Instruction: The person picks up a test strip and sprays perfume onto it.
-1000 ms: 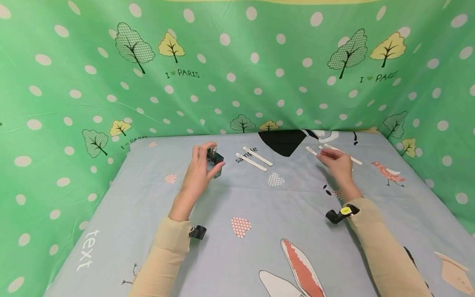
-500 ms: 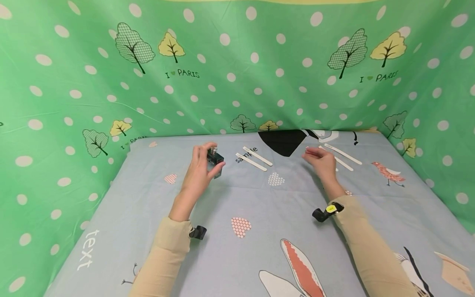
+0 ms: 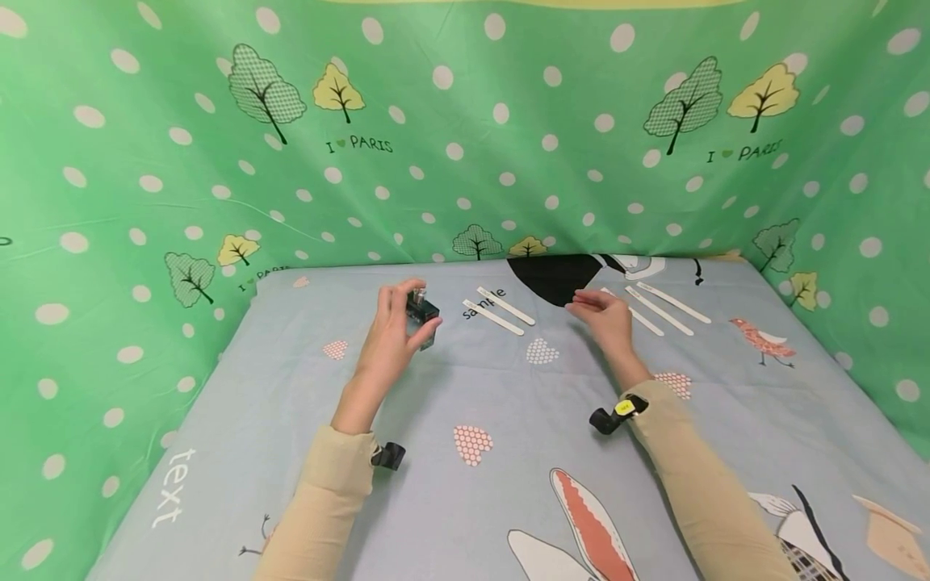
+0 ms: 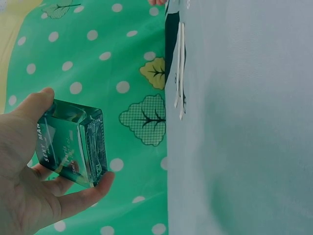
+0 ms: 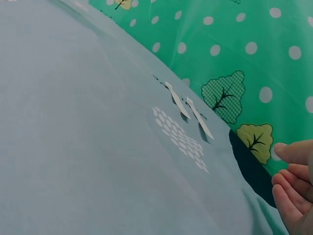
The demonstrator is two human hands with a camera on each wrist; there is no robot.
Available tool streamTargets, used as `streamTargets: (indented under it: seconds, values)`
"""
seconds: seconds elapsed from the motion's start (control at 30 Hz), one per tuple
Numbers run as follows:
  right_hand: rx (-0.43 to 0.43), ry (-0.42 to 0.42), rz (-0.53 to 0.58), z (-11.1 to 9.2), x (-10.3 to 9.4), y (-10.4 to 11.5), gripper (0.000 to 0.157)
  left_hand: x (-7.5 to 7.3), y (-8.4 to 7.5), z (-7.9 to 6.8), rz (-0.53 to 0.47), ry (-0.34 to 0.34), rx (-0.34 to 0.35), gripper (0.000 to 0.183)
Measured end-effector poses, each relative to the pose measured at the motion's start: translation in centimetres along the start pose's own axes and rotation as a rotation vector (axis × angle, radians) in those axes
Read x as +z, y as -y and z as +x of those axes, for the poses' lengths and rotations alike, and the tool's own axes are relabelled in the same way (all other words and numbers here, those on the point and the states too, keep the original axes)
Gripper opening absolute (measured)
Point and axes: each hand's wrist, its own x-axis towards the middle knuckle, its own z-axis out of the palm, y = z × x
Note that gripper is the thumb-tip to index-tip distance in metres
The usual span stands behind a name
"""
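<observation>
In the head view, my left hand holds a dark glass perfume bottle above the left part of the table. The left wrist view shows the square, greenish bottle gripped between thumb and fingers, with lettering on its face. My right hand hovers over the right part, its fingers loosely bent; in the right wrist view, a gap shows between thumb and fingertips, with nothing seen there. Beside that hand lie three slim white paper strips. Two similar white strips lie between the hands.
A pale blue printed cloth covers the table. Green polka-dot curtains hang behind it and along both sides. A black camera is worn on the left wrist, another camera on the right.
My right hand has moved left, away from the right-hand strips, which are now more fully visible. The left hand and the perfume bottle have stayed in place.
</observation>
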Motion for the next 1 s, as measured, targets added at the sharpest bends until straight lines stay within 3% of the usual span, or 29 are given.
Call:
streamTargets:
  seconds: [0.6, 0.87, 1.0]
  values:
    - [-0.019, 0.075, 0.040, -1.1, 3.3, 0.4, 0.033, -0.1, 0.1, -0.1, 0.004, -0.005, -0.002, 0.057]
    - [-0.065, 0.074, 0.003, -1.3, 4.3, -0.1, 0.028, 0.0, 0.1, 0.0, 0.004, -0.007, 0.000, 0.057]
    - [-0.047, 0.094, -0.032, -1.4, 4.6, 0.0, 0.030, 0.1, 0.1, 0.0, 0.004, -0.011, 0.001, 0.056]
